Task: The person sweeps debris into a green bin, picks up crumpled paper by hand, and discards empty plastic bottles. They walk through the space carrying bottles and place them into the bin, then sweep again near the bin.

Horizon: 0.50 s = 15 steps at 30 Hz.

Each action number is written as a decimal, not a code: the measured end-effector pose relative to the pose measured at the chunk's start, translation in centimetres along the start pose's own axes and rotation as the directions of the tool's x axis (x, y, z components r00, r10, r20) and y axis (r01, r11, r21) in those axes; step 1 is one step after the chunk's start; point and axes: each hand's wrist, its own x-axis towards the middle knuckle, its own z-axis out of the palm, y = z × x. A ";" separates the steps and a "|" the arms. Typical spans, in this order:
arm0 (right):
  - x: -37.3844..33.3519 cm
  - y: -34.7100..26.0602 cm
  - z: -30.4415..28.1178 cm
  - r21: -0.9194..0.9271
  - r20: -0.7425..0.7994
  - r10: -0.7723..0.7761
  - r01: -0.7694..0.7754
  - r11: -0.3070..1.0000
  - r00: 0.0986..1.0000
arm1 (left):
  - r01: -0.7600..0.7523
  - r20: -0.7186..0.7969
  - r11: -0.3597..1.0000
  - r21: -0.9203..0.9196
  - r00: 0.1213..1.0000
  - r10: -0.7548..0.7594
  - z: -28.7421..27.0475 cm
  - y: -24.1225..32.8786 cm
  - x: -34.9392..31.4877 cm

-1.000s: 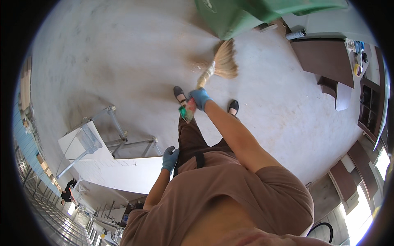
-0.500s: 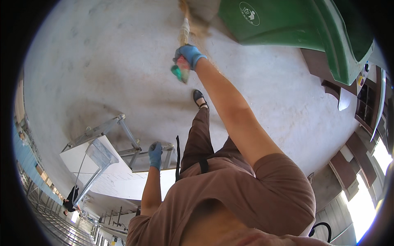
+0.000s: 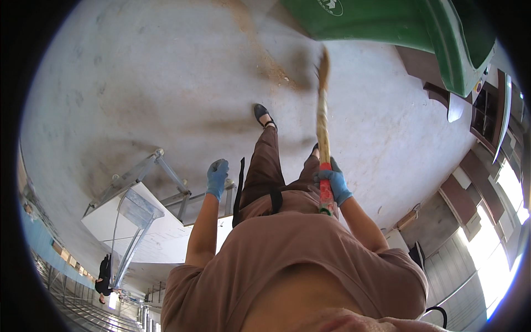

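Observation:
My right hand (image 3: pixel 335 182), in a blue glove, is wrapped round the red-bound handle of a hand broom (image 3: pixel 323 119), close to my waist. The broom points away from me, its brush end blurred by motion near the green bin. My left hand (image 3: pixel 217 176), also gloved in blue, is curled closed beside my left thigh, and nothing shows in it. On the grey floor ahead of my feet lies a trail of brown dust or debris (image 3: pixel 275 71).
A large green wheeled bin (image 3: pixel 365 25) stands at the far right. Left of my legs is a metal-framed cart (image 3: pixel 171 171) with white panels (image 3: pixel 149 238). Brown boards (image 3: pixel 470 166) line the right side. A person in dark clothes (image 3: pixel 104 276) is in the background at lower left.
My right hand has drawn back from far ahead to my right side, bringing the broom with it. The broom has swung rightward. My left hand has risen slightly forward.

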 end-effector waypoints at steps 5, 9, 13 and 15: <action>10.7 3.3 -1.5 0.509 -0.057 0.320 -0.248 0.824 0.946 | -0.009 0.037 0.999 -0.037 0.999 0.010 0.3 0.7 -0.8; 17.8 2.3 9.7 0.434 0.115 0.294 -0.315 0.844 0.949 | 0.106 -0.047 0.993 -0.059 0.993 -0.109 0.3 0.1 -2.1; 18.6 -2.0 25.2 0.393 0.562 0.091 -0.362 0.845 0.822 | 0.036 -0.070 0.979 -0.199 0.996 -0.051 -1.6 -2.2 -3.2; 19.3 -5.2 30.8 0.367 0.708 0.152 -0.543 0.756 0.690 | 0.024 -0.020 0.967 -0.254 0.999 -0.030 -1.8 -2.5 -3.9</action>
